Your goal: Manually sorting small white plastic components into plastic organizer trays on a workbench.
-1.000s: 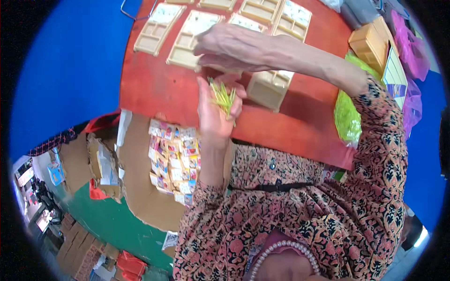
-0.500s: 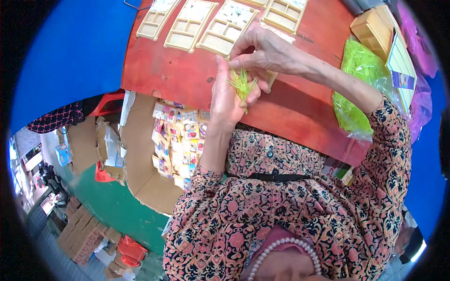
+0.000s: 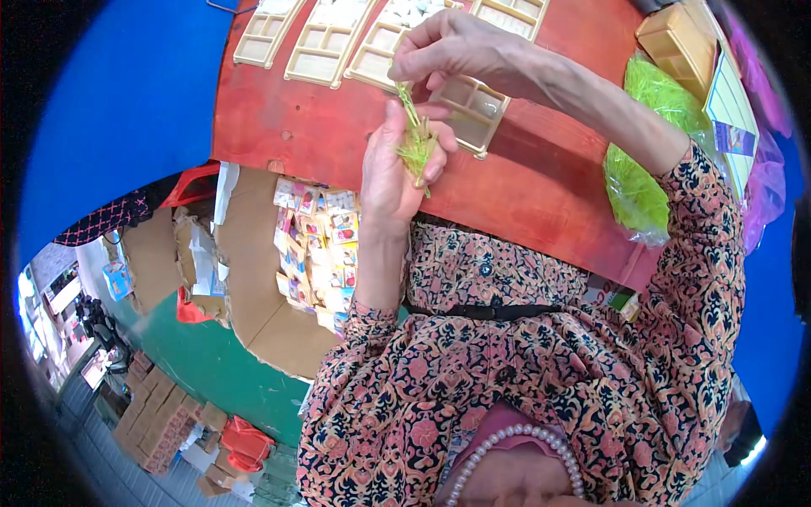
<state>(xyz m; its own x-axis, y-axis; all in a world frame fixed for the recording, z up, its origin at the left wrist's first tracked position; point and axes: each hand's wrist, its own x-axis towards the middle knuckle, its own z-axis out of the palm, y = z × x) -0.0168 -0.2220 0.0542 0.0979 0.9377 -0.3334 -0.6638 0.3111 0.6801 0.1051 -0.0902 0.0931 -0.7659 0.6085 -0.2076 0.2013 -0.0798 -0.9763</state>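
My left hand [image 3: 387, 173], palm up, is closed around a small bunch of thin yellow-green strips [image 3: 416, 150]; I cannot tell their exact kind. Above it, the fingertips of my right hand [image 3: 448, 52] pinch the upper ends of some strips, which stretch between both hands. Just beyond the hands lies a cream compartment tray [image 3: 471, 118], partly covered by my right hand and forearm. Another cream tray [image 3: 372, 66] lies farther left, with small white pieces at its far end.
More trays, such as one tray [image 3: 314, 52], line the far side of the red table [image 3: 287, 127]. At right sit a clear bag of green strips [image 3: 634, 190] and stacked trays [image 3: 676, 42]. Left of me, below the table, stands a cardboard box [image 3: 249, 253] holding many small packets [image 3: 317, 245].
My right hand has moved up and left, drawing strips up out of the bunch. My left hand has shifted slightly left, and the tray beyond shows more.
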